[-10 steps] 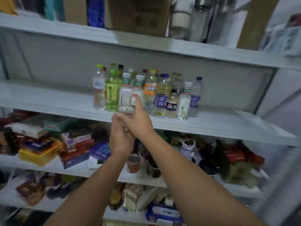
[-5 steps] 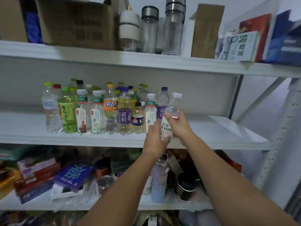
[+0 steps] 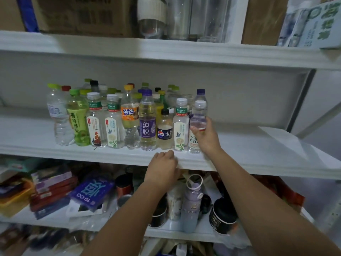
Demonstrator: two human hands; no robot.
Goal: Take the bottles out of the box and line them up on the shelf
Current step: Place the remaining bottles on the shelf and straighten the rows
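The right hand (image 3: 205, 138) grips a small clear bottle (image 3: 199, 115) at the right end of the front row on the middle shelf (image 3: 258, 150). The thumb crosses the near face of the bottle and the fingers wrap round its right side. The bottle is upright, and its base looks to be down on the shelf board. It has a white screw cap, a see-through upper half and a white label below with a red band along the top and blue characters. Part of that print is hidden by the hand. It stands just beside a white-capped tea bottle (image 3: 180, 126) on its left, with a purple-capped water bottle (image 3: 200, 93) right behind it.

The left hand (image 3: 163, 168) is lower and nearer, at the shelf's front lip, with fingers loosely curled and nothing in them.

Further left the row runs on: a short cola bottle (image 3: 164, 130), a purple-labelled bottle (image 3: 147, 124), an orange-labelled soda bottle (image 3: 129, 115) and a green tea bottle (image 3: 78, 119). More bottles are crowded behind.
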